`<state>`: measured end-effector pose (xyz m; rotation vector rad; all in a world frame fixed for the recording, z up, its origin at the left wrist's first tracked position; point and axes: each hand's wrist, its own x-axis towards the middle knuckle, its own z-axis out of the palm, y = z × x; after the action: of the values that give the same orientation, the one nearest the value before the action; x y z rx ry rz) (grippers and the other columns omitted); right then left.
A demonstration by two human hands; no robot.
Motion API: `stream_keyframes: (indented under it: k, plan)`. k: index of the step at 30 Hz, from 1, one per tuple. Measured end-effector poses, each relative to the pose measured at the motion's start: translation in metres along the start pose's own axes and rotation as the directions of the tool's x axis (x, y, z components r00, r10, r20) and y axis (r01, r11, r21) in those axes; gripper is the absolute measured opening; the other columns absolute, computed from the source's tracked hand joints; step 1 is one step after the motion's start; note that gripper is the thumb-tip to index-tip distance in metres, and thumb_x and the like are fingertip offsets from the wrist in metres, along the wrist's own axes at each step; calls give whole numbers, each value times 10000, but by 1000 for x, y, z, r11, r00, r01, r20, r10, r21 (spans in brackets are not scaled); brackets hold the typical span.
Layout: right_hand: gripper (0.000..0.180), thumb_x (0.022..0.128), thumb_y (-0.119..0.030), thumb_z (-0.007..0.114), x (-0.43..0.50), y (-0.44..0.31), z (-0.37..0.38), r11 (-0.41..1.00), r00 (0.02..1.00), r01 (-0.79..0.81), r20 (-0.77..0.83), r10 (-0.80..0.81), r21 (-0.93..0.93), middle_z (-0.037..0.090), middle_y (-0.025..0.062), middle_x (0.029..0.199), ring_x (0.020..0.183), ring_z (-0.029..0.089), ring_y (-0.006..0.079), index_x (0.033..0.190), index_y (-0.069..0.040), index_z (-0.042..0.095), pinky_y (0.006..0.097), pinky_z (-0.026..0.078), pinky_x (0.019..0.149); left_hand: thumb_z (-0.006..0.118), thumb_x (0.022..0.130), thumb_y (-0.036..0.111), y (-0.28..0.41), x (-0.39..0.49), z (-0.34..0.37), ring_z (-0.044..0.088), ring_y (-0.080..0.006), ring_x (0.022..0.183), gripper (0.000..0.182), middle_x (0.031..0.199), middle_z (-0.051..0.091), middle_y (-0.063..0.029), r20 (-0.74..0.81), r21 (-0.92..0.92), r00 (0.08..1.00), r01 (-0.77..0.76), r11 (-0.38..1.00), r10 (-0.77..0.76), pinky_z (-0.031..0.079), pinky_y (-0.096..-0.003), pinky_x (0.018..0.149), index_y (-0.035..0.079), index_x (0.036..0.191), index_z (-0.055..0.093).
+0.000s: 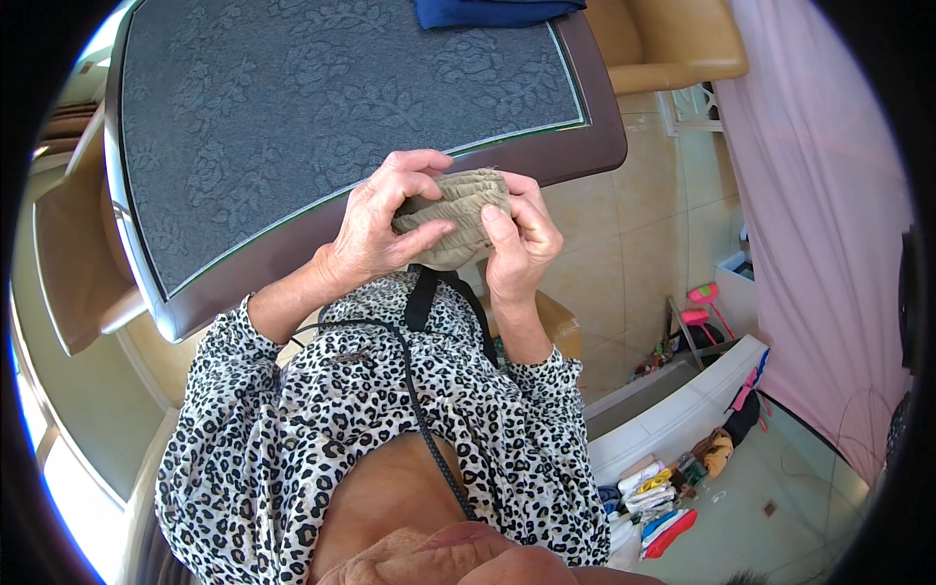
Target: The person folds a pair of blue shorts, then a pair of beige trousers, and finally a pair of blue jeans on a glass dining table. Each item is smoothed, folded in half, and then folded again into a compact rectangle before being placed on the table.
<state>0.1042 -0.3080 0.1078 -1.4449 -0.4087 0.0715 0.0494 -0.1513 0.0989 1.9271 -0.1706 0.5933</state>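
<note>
A khaki cloth piece (461, 208) with gathered, elastic-like edges is held up in front of my body, near the table's edge. My left hand (387, 212) curves round its left side, thumb below and fingers above. On the other side my right hand (523, 238) pinches the gathered edge, with its thumb pressed on top. The lower part of the cloth hangs as a smoother fold. Both palms partly hide the fabric, so its whole shape cannot be seen.
The table (351, 219) has a dark, leaf-patterned cover (329, 117) and folded blue cloth (497, 11). Tan chairs (80, 234) (658, 44) stand left and back right. A pink curtain (812, 219) hangs right. Shoes (669, 534) and other items line the floor by a low white wall (680, 402).
</note>
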Motion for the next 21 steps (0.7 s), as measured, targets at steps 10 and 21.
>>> stream_keyframes:
  k: [10,21]
  plan:
    - [133,791,-57,627,-1,2,-2,999,999,0,-51,3,54,601,135,1017,851,559,149,807,74,633,256,448,712,756,703,128,-9,-2,-11,594,-302,943,264,1050,615,-158,173,172,981,-114,978,84,478,-405,794,52,828,536]
    - [107,771,-15,650,-1,-3,7,998,998,32,52,-29,-59,611,126,1002,836,584,167,843,63,630,262,467,720,717,755,75,-9,-1,-21,656,-255,781,271,913,631,-120,114,-25,977,184,983,-180,535,-317,664,36,944,527]
